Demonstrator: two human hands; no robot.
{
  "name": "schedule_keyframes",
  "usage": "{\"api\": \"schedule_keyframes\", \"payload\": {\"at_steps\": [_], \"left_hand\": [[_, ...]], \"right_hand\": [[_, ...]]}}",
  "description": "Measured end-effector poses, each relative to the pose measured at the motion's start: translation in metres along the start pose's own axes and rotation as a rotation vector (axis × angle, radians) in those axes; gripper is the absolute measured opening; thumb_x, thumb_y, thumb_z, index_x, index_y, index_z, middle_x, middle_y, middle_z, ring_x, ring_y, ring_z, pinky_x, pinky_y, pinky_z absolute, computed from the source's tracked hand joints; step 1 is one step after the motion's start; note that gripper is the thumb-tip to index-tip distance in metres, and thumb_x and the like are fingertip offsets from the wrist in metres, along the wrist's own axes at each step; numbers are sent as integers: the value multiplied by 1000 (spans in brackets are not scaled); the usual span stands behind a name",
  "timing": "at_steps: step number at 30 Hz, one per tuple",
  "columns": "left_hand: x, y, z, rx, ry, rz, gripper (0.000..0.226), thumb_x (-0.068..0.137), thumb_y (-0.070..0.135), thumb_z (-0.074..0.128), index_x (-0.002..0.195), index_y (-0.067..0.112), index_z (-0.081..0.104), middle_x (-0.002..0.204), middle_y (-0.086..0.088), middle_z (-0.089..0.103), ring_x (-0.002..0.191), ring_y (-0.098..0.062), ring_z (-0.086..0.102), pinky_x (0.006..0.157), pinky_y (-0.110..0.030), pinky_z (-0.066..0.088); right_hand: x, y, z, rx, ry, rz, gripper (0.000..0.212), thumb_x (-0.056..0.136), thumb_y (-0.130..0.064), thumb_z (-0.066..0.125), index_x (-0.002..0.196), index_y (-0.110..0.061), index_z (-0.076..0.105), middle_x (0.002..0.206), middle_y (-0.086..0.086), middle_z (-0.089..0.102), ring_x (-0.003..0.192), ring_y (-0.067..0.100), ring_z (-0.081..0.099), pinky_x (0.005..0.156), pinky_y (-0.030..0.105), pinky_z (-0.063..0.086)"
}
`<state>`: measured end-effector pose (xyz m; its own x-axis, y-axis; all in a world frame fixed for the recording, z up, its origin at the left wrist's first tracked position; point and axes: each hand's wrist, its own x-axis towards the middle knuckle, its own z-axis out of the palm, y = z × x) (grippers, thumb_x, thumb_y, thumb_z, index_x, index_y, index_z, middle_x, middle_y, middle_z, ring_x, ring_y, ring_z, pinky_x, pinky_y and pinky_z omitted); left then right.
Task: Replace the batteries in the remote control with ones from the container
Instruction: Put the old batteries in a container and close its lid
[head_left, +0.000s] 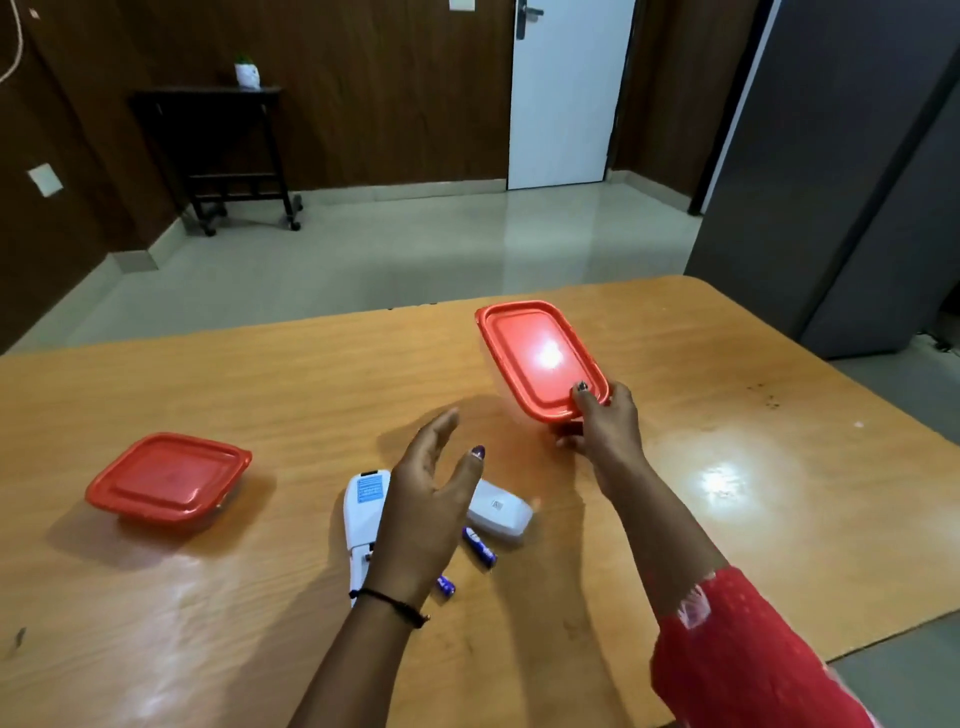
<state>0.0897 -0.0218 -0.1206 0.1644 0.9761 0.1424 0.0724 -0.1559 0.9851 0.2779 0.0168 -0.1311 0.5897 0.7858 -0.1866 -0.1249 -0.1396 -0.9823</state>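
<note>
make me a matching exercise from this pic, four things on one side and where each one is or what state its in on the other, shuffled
1 rectangular red-lidded container
2 square red-lidded container
3 battery cover
4 left hand

a open above the remote control
b alone on the left of the table
c gripped at its near end by the right hand
d lying beside a blue battery

Pairs: 1-c, 2-b, 3-d, 4-a

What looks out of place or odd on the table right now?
Nothing is spilled or broken. The remote lies with its battery cover off beside it, and two batteries lie loose on the table near the left hand. The right hand grips the closed rectangular container.
</note>
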Motion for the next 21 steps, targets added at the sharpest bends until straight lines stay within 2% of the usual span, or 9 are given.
{"api": "schedule_keyframes", "payload": {"at_steps": [3,7,9,12,13,14,16,18,21], "left_hand": [[-15,22,-4,-283,43,-149,56,84,32,60,136,26,40,141,6,46,128,-9,46,93,-19,45],[-51,51,-30,-705,-74,-354,64,73,66,47,122,26,59,125,-3,63,110,-23,60,91,-51,48],[-78,56,-43,-806,-198,-429,71,78,70,38,120,18,61,120,-13,65,102,-34,64,86,-57,49],[-125,56,-57,-1001,-352,-518,78,80,71,37,129,12,54,131,-26,55,120,-50,50,97,-74,31],[-138,57,-59,-1050,-387,-524,79,81,70,37,132,12,51,134,-27,52,123,-51,46,99,-76,26],[-152,59,-60,-1075,-385,-522,76,82,69,37,132,14,51,135,-25,52,124,-50,46,100,-76,25],[-175,63,-61,-1099,-322,-518,69,84,65,38,129,16,55,130,-23,57,118,-46,53,99,-72,31],[-192,68,-61,-1127,-233,-519,71,84,64,40,130,12,54,125,-22,61,110,-39,61,93,-61,46],[-213,75,-65,-1155,-104,-479,76,84,67,37,132,9,51,118,-17,67,107,-31,65,81,-45,56]], "right_hand": [[-50,-15,-22,26,-180,-33,24,96,-17,50,118,-11,47,78,13,59,51,21,55,43,30,42],[-124,-41,-54,-165,-392,-49,23,99,-24,43,120,-24,52,67,7,53,51,16,48,43,27,36],[-158,-55,-65,-278,-503,-39,21,99,-26,41,116,-30,52,73,7,56,54,14,52,44,24,38],[-195,-64,-66,-468,-586,-116,26,99,-25,44,123,-31,50,97,7,61,68,16,58,52,24,45],[-202,-63,-63,-594,-548,-206,32,98,-24,46,129,-28,48,113,5,60,82,17,61,63,26,50],[-211,-60,-60,-755,-491,-298,37,96,-25,48,133,-27,47,128,3,54,103,20,57,81,32,51],[-242,-57,-49,-1001,-397,-475,43,94,-34,50,136,-29,44,145,-3,40,134,23,31,107,42,32],[-285,-53,-38,-1015,-421,-632,50,88,-53,47,134,-33,46,148,-8,38,141,19,18,113,43,19],[-343,-38,-24,-940,-500,-786,67,74,-71,39,128,-33,54,139,-11,51,138,13,31,115,47,16]]}}
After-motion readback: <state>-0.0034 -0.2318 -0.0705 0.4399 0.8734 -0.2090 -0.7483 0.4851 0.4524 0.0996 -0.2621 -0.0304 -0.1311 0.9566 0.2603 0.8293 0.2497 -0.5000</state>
